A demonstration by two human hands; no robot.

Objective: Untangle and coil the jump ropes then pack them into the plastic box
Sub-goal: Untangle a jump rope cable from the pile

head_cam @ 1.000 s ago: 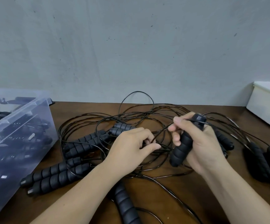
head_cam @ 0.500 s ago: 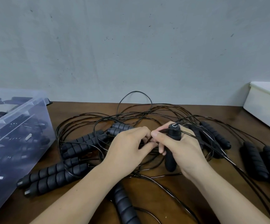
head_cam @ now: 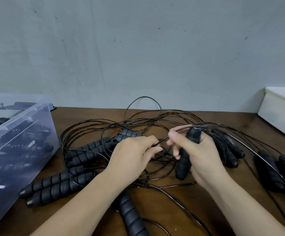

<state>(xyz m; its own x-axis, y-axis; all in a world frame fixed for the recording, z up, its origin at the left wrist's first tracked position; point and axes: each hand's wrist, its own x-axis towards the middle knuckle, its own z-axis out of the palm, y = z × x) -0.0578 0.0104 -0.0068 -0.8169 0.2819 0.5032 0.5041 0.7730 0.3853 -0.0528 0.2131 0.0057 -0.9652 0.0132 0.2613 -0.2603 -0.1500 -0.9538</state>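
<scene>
A tangle of thin black jump-rope cords (head_cam: pixel 141 120) lies across the brown table (head_cam: pixel 90 114). Black foam handles (head_cam: pixel 56 186) lie in pairs at the left, at the middle and at the right (head_cam: pixel 278 171); one more handle (head_cam: pixel 131 217) lies between my forearms. My right hand (head_cam: pixel 201 154) grips a black handle (head_cam: pixel 183 166) held nearly upright over the tangle, a cord running from its top. My left hand (head_cam: pixel 133 154) pinches a cord close beside it. The clear plastic box (head_cam: pixel 20 120) stands at the left with coiled ropes inside.
A white bin (head_cam: pixel 279 113) with something pink inside stands at the back right corner. A grey wall runs close behind the table. Cords trail off toward the near right edge.
My right hand has moved a little right and apart from the left hand after coming close to it. The handle in it now tilts more. The left hand has stayed where it was.
</scene>
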